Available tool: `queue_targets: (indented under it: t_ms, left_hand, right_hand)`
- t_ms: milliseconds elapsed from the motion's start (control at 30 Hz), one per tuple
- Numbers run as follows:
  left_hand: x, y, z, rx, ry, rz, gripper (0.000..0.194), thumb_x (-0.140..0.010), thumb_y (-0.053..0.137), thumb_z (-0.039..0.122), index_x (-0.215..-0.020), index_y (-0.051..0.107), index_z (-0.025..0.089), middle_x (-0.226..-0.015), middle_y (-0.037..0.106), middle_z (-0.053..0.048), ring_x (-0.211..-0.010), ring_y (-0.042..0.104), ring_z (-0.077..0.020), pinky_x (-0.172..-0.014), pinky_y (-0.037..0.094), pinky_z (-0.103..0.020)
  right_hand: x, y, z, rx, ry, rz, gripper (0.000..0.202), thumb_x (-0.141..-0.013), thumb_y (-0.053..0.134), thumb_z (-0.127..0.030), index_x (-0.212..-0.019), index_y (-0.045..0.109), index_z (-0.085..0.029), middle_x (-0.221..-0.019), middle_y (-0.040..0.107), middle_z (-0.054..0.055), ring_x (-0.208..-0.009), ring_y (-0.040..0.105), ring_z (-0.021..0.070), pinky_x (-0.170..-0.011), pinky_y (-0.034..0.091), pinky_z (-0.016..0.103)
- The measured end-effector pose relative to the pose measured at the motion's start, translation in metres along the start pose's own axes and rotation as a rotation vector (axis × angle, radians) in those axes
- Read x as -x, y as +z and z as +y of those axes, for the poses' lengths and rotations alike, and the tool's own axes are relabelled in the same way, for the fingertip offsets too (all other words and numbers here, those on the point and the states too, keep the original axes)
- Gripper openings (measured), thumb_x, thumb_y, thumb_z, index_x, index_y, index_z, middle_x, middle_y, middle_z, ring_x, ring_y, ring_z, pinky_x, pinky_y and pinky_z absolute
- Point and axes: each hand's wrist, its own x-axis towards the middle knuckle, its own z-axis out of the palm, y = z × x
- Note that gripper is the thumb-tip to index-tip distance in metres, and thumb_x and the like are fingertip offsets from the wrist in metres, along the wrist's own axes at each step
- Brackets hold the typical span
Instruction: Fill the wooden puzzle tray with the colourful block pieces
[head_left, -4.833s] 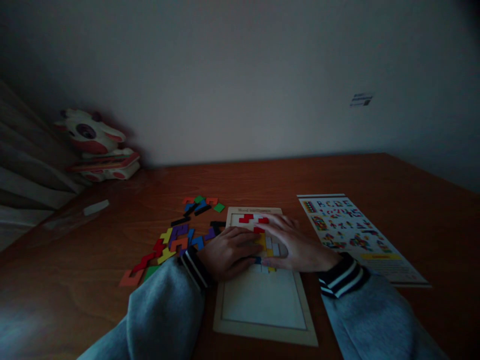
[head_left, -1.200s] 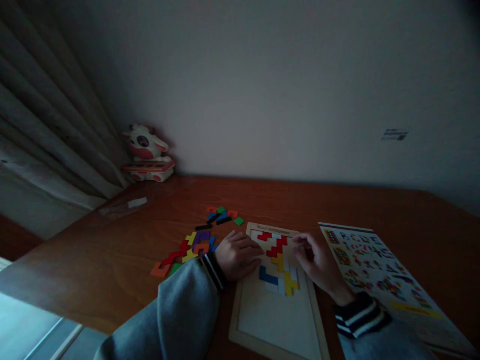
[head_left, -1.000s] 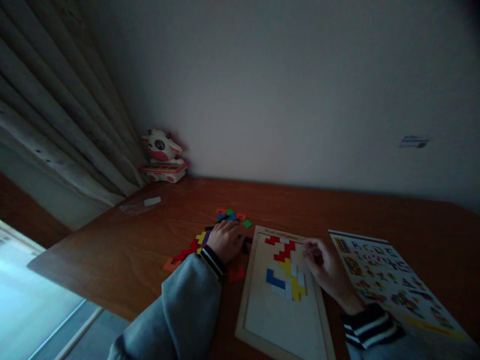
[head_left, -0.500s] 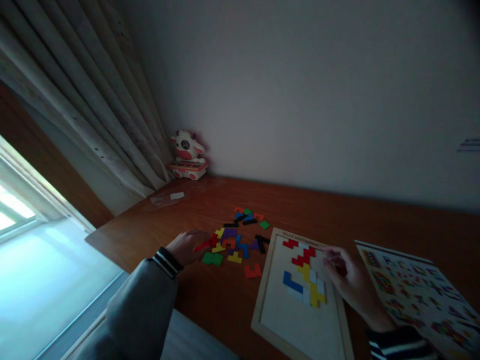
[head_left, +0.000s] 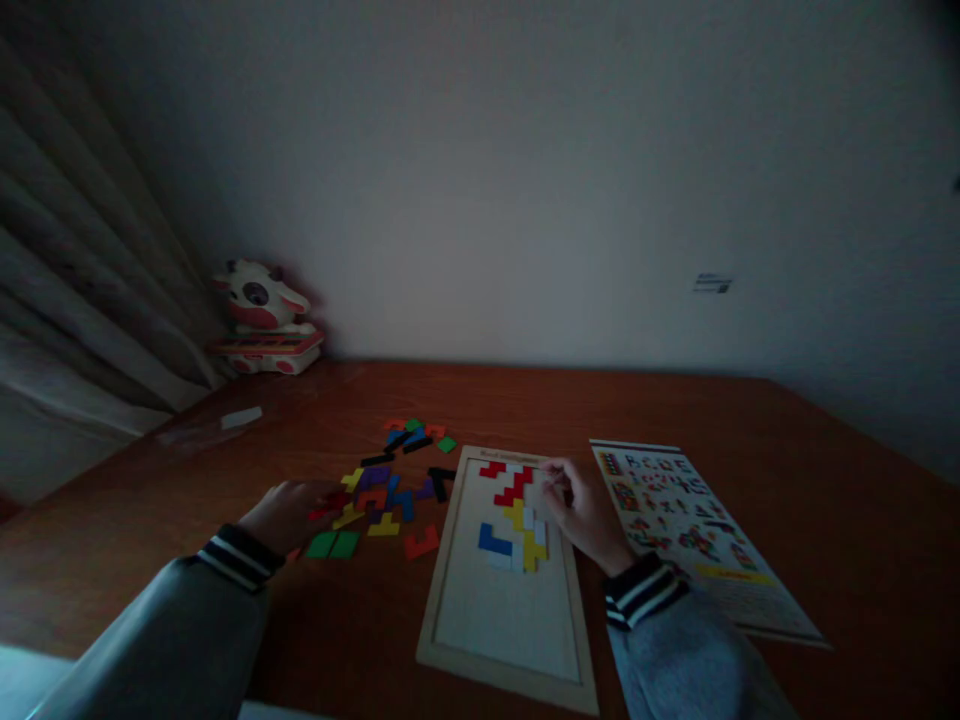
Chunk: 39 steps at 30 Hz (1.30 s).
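Observation:
My left hand (head_left: pixel 289 515) lies over the left edge of a loose pile of coloured pieces, its fingertips on red pieces (head_left: pixel 327 508); whether it grips one is unclear. My right hand (head_left: pixel 574 505) is above the upper right edge of a wooden tray (head_left: pixel 435 610), fingers curled together, and anything between them is hidden. Inside the tray lie red pieces (head_left: pixel 514 489), yellow pieces (head_left: pixel 534 552), white pieces and a blue piece (head_left: pixel 493 540). Two green pieces (head_left: pixel 334 545) sit just below my left hand.
A printed pattern sheet (head_left: pixel 697 520) lies right of the tray. Black, orange, purple and blue pieces (head_left: pixel 403 503) are scattered left of it. A cow toy (head_left: pixel 266 320) stands at the back left, near a white slip (head_left: pixel 241 418) and the curtain.
The view has swung to the right, showing more of the sheet and desk. Both hands stay near the same places, the left at the red pieces and the right at the tray's edge.

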Motion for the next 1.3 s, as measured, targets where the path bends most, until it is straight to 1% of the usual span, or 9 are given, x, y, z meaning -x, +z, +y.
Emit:
queue_targets:
  t_ms: [300,433,533,633,767,833,933,1100,1300]
  left_hand:
    - [-0.009,0.016,-0.004,-0.005,-0.020,0.115,0.042,-0.083,0.044,0.039,-0.112,0.070,0.023,-0.115,0.072,-0.011,-0.101,0.070,-0.0313,-0.087,0.055,-0.041]
    - [-0.009,0.014,-0.005,-0.005,-0.071,0.168,0.040,-0.087,0.039,0.038,-0.108,0.070,0.025,-0.114,0.073,-0.008,-0.101,0.070,-0.0310,-0.086,0.055,-0.042]
    - [-0.009,0.008,0.001,-0.051,-0.083,0.275,0.042,-0.090,0.034,0.035,-0.108,0.070,0.023,-0.115,0.072,-0.008,-0.098,0.070,-0.0317,-0.081,0.057,-0.044]
    - [-0.013,-0.003,0.029,-0.038,0.018,0.415,0.040,-0.094,0.034,0.036,-0.103,0.071,0.024,-0.108,0.073,-0.007,-0.095,0.070,-0.0304,-0.080,0.057,-0.042]
    - [-0.031,-0.012,0.093,0.151,0.357,0.561,0.029,-0.098,0.047,0.038,-0.115,0.068,0.027,-0.110,0.073,-0.002,-0.095,0.071,-0.0220,-0.085,0.058,-0.032]
    - [-0.043,-0.009,0.126,0.242,0.539,0.585,0.026,-0.099,0.050,0.031,-0.118,0.066,0.025,-0.112,0.071,-0.003,-0.098,0.069,-0.0186,-0.088,0.057,-0.029]
    - [-0.058,0.006,0.159,0.346,0.686,0.681,0.020,-0.098,0.053,0.023,-0.110,0.068,0.020,-0.105,0.071,-0.006,-0.094,0.069,-0.0170,-0.085,0.058,-0.028]
    - [-0.065,0.032,0.171,0.418,0.785,0.664,0.017,-0.096,0.055,0.015,-0.106,0.068,0.019,-0.097,0.071,-0.006,-0.089,0.067,-0.0150,-0.080,0.057,-0.026]
    - [-0.059,0.035,0.166,0.396,0.855,0.595,0.016,-0.095,0.055,0.012,-0.099,0.067,0.020,-0.100,0.072,-0.005,-0.090,0.067,-0.0155,-0.081,0.055,-0.029]
  right_hand:
    - [-0.002,0.001,-0.002,0.000,0.001,0.024,0.018,-0.086,0.053,-0.024,-0.102,0.059,-0.022,-0.097,0.066,0.006,-0.088,0.062,0.0200,-0.080,0.052,0.037]
    - [-0.002,0.002,-0.001,-0.015,0.002,0.026,0.017,-0.086,0.053,-0.024,-0.102,0.059,-0.022,-0.098,0.066,0.006,-0.090,0.063,0.0199,-0.081,0.052,0.037]
    - [-0.003,0.002,0.001,-0.024,0.006,0.025,0.016,-0.087,0.052,-0.024,-0.101,0.059,-0.021,-0.098,0.066,0.006,-0.089,0.063,0.0197,-0.081,0.052,0.036]
    - [-0.003,0.002,0.002,-0.034,0.011,0.027,0.016,-0.087,0.052,-0.024,-0.101,0.059,-0.021,-0.098,0.067,0.006,-0.089,0.064,0.0196,-0.080,0.052,0.036]
    - [-0.003,0.001,0.000,-0.036,0.026,0.028,0.015,-0.087,0.052,-0.023,-0.101,0.059,-0.022,-0.095,0.067,0.005,-0.085,0.064,0.0188,-0.077,0.053,0.034]
    - [-0.004,0.001,-0.001,-0.036,0.031,0.024,0.014,-0.087,0.052,-0.023,-0.100,0.059,-0.022,-0.094,0.067,0.005,-0.083,0.063,0.0185,-0.075,0.053,0.034]
    - [-0.004,0.001,-0.001,-0.035,0.036,0.024,0.014,-0.087,0.052,-0.023,-0.100,0.058,-0.022,-0.092,0.066,0.005,-0.080,0.063,0.0179,-0.073,0.052,0.033]
    - [-0.004,0.000,-0.002,-0.030,0.025,0.016,0.015,-0.088,0.051,-0.022,-0.101,0.058,-0.022,-0.091,0.065,0.005,-0.080,0.062,0.0175,-0.075,0.052,0.033]
    - [-0.004,-0.002,-0.005,-0.023,0.012,0.017,0.015,-0.089,0.051,-0.023,-0.103,0.058,-0.022,-0.098,0.066,0.006,-0.088,0.063,0.0192,-0.081,0.051,0.036]
